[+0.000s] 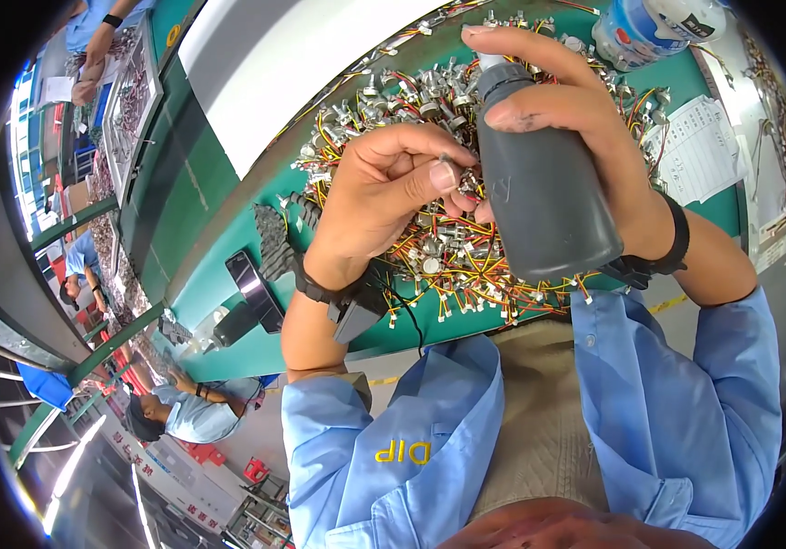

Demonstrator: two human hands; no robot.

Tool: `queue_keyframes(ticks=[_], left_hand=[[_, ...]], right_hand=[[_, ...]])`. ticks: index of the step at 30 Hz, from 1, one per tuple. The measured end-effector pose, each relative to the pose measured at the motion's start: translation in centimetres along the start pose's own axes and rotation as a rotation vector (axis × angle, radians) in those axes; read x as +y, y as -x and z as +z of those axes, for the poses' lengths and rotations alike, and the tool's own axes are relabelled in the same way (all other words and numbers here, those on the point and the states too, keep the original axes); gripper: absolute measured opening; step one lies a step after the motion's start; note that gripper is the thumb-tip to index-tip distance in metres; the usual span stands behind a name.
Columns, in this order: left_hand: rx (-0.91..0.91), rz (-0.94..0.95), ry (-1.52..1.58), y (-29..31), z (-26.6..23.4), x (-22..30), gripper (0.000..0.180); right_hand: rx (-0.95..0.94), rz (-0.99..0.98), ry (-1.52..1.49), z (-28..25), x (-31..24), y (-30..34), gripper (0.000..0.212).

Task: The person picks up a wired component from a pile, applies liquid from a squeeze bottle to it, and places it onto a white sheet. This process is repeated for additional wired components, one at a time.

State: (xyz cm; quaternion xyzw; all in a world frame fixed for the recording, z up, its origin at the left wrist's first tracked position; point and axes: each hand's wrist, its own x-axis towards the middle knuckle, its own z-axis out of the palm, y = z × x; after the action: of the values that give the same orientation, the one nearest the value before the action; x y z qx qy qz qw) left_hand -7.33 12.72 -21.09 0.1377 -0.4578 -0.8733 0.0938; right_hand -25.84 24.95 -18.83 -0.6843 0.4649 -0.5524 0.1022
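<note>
Left hand [384,197] pinching small wired part [445,167]; right hand [576,110] wrapped around grey squeeze bottle [544,183].
Bottle likely light, soft-walled: gripped mid-body, nozzle toward 11 o'clock.

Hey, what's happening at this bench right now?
A person at a green workbench holds a dark grey squeeze bottle in the right hand, its nozzle tipped toward a small metal part pinched in the left hand. Beneath lies a pile of small wired components.
</note>
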Motion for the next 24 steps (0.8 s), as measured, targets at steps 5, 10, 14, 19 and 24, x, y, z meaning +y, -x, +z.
queue_keyframes(ticks=[5, 10, 14, 19, 24], left_hand=[[-0.003, -0.071, -0.008, 0.0, 0.6, 0.9, 0.017], [-0.001, -0.011, 0.002, -0.2, 0.0, 0.0, 0.025], [0.002, 0.005, 0.028, -0.2, -0.1, -0.1, 0.028], [-0.025, 0.018, -0.007, -0.3, -0.2, -0.2, 0.027], [0.001, -0.022, -0.046, -0.1, -0.2, 0.0, 0.028]], right_hand=[[-0.089, 0.103, -0.092, -3.2, 0.0, 0.1, 0.051], [0.132, 0.184, -0.477, -2.5, 0.3, 1.7, 0.062], [0.298, 0.242, -0.768, -2.4, 0.5, 2.6, 0.073], [0.005, 0.408, -0.752, -2.7, 1.0, 2.5, 0.077], [0.106, 0.136, -0.719, -0.8, 1.3, 2.6, 0.066]])
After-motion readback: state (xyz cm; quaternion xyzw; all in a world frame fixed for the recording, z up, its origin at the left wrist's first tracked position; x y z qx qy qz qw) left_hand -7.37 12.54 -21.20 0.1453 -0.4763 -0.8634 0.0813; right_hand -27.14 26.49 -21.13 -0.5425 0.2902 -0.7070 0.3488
